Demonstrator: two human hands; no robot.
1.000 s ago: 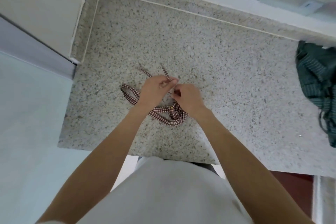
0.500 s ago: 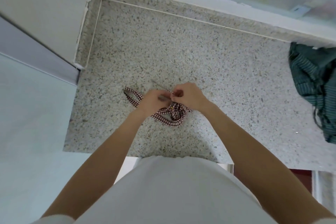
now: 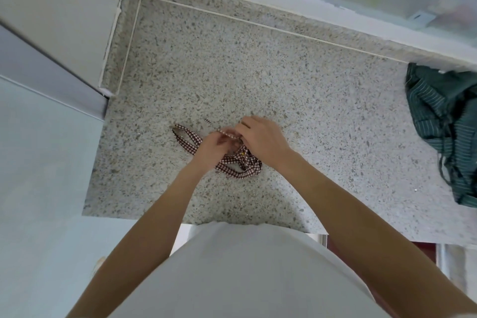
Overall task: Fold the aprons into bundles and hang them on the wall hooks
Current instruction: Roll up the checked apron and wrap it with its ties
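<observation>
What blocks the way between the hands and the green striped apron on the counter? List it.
Nothing visible does. Both the left hand and the right hand are busy on the checkered apron strap; only bare speckled counter lies between them and the green striped apron at the right edge.

surface: speckled granite-look counter (image 3: 296,80), set into a corner; raised lip along back and left edges
near front, left of middle: red-and-white checked apron (image 3: 238,166), bunched small; one strap loop lying flat out to the left
far right: dark green striped apron (image 3: 444,121), crumpled heap, running off the frame edge; well apart from the checked one
</observation>
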